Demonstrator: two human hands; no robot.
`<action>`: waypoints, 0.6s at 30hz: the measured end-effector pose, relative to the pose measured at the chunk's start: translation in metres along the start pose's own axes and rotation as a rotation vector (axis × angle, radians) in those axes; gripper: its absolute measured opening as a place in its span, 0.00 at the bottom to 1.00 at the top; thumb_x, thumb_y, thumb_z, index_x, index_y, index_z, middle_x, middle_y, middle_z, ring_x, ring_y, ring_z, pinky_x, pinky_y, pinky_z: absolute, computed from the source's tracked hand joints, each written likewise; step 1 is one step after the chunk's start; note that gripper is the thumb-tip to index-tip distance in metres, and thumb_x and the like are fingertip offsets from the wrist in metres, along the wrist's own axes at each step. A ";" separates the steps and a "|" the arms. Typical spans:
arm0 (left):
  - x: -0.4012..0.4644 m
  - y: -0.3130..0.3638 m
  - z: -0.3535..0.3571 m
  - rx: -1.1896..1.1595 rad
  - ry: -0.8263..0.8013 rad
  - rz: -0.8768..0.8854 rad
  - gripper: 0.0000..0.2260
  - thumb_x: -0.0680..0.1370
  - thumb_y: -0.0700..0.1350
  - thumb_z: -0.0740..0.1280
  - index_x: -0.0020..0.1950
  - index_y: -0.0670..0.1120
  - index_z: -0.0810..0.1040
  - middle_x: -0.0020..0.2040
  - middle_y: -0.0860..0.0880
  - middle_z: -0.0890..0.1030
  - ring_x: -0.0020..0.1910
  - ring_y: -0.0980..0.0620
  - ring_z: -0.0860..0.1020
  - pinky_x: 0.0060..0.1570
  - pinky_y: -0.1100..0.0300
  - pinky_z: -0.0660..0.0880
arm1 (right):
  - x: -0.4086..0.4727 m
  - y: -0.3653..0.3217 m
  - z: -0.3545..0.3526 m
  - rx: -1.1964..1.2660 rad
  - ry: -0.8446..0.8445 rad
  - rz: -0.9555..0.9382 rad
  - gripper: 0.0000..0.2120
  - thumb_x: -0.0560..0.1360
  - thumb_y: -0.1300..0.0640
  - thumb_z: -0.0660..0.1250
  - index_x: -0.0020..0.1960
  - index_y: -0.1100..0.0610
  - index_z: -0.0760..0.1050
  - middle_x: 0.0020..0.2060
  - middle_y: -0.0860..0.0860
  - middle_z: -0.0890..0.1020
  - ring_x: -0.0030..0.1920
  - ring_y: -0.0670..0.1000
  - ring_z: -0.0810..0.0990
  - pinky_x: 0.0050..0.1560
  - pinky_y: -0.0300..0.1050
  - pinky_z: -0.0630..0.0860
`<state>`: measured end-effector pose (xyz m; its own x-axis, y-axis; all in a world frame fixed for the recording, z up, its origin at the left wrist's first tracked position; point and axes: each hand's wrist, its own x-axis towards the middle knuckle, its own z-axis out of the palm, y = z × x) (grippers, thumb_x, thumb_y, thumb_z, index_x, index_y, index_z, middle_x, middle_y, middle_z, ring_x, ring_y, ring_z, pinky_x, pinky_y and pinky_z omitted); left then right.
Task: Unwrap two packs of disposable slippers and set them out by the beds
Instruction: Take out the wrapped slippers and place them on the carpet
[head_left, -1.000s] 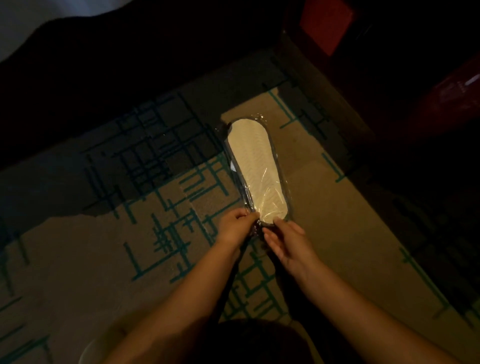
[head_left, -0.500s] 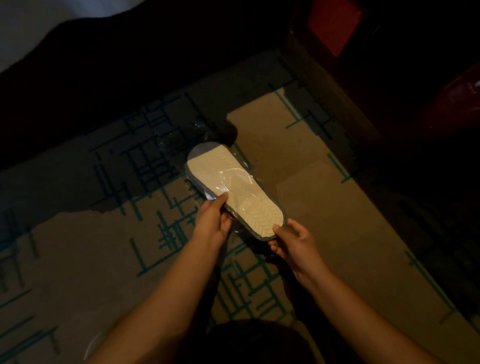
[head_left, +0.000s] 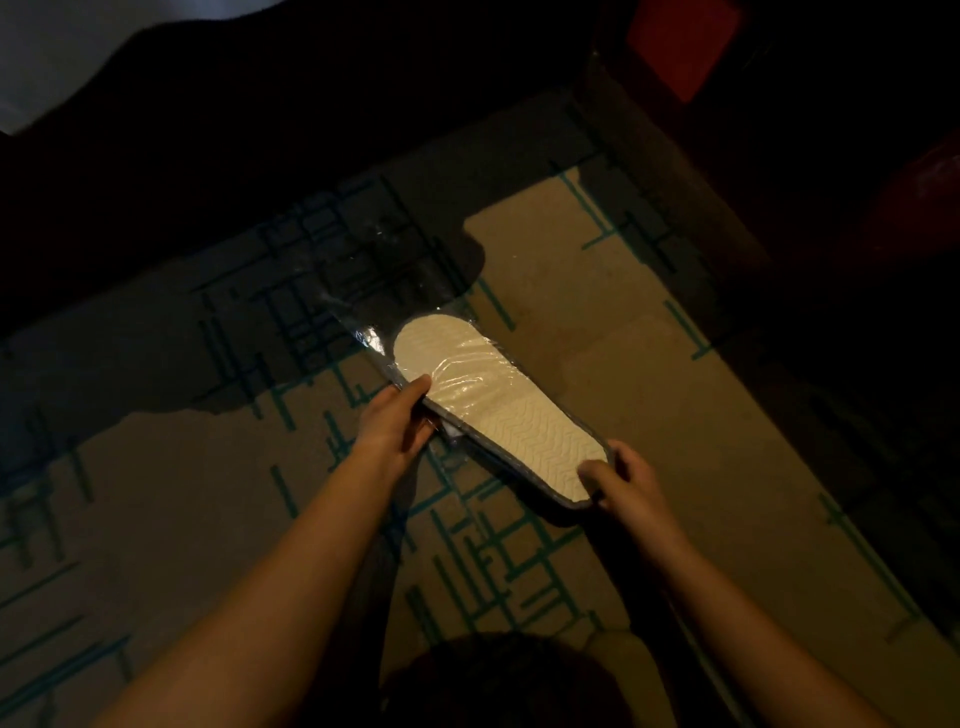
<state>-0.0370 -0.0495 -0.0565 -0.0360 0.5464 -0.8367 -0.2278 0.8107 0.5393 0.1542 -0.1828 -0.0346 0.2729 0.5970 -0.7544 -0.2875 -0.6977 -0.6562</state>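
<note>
the pack of slippers (head_left: 498, 410) is held in the air above the carpet (head_left: 649, 364), lying at a slant with its pale ribbed sole facing up and a dark grey edge showing along its near side. the clear wrapper (head_left: 384, 317) is partly off: it covers the far half of the sole in shiny creases and sticks out loose beyond the far tip of the pack, while the near half of the sole shows bare. the left hand (head_left: 395, 426) grips the pack's left edge about midway along, thumb on top of the plastic and the other fingers curled under it. the right hand (head_left: 623, 478) pinches the near end of the pack, thumb pressed on the sole and fingers wrapped around the rim from the right. so the pack runs from the right hand away and leftward past the left hand. the carpet under the pack is tan with teal line patterns, partly in shadow on the far side of the pack. a red object (head_left: 680, 41) shows dimly, well beyond the pack to the far right.
</note>
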 end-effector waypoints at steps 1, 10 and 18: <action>-0.002 -0.001 0.000 0.015 -0.020 0.001 0.04 0.75 0.43 0.67 0.40 0.47 0.74 0.40 0.49 0.79 0.39 0.54 0.78 0.35 0.62 0.76 | 0.004 -0.001 -0.003 -0.060 -0.003 -0.064 0.10 0.76 0.62 0.62 0.57 0.53 0.72 0.44 0.48 0.76 0.41 0.42 0.75 0.29 0.29 0.73; -0.009 -0.007 -0.004 -0.097 -0.125 -0.073 0.10 0.76 0.45 0.63 0.57 0.45 0.73 0.44 0.48 0.79 0.43 0.51 0.78 0.44 0.57 0.76 | 0.023 -0.018 0.004 -0.181 -0.214 -0.077 0.12 0.75 0.65 0.65 0.56 0.55 0.75 0.45 0.52 0.81 0.37 0.41 0.82 0.35 0.33 0.78; 0.014 0.016 -0.041 -0.078 0.049 -0.005 0.03 0.74 0.43 0.67 0.40 0.47 0.76 0.26 0.53 0.81 0.23 0.60 0.78 0.23 0.67 0.76 | 0.017 -0.010 -0.027 -0.158 -0.328 0.017 0.14 0.75 0.67 0.63 0.60 0.59 0.72 0.45 0.50 0.81 0.37 0.39 0.83 0.34 0.33 0.78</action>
<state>-0.0808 -0.0371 -0.0636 -0.0823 0.5297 -0.8442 -0.3031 0.7936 0.5275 0.1870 -0.1765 -0.0410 -0.0475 0.6623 -0.7477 -0.1373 -0.7458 -0.6519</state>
